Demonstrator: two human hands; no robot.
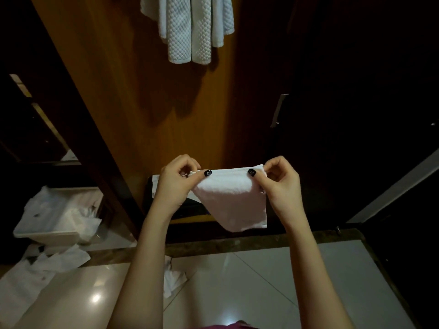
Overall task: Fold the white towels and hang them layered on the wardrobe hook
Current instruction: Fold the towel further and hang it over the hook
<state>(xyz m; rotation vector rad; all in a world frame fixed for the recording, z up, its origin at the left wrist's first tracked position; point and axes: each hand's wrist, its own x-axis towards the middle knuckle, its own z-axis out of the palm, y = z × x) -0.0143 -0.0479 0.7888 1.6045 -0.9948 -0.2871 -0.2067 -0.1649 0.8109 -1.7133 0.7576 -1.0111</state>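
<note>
Currently mid-fold, we reckon: left hand (177,180) and right hand (279,184), apart, each pinch a top corner of the white towel (234,201), stretched between them before the wardrobe panel (142,103). Next: bring corners together, then lift it onto the hung towels (190,29) above. Lined bin (47,233) at left; glossy tiled floor (261,286).

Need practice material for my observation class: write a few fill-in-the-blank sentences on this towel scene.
1. The small towel pinched by the left hand and right hand is ____ in colour.
2. Both thumbnails are painted ____.
3. The textured towels hang ____ the hands.
4. The lined bin stands on the person's ____ side.
Missing words: white, black, above, left.
</note>
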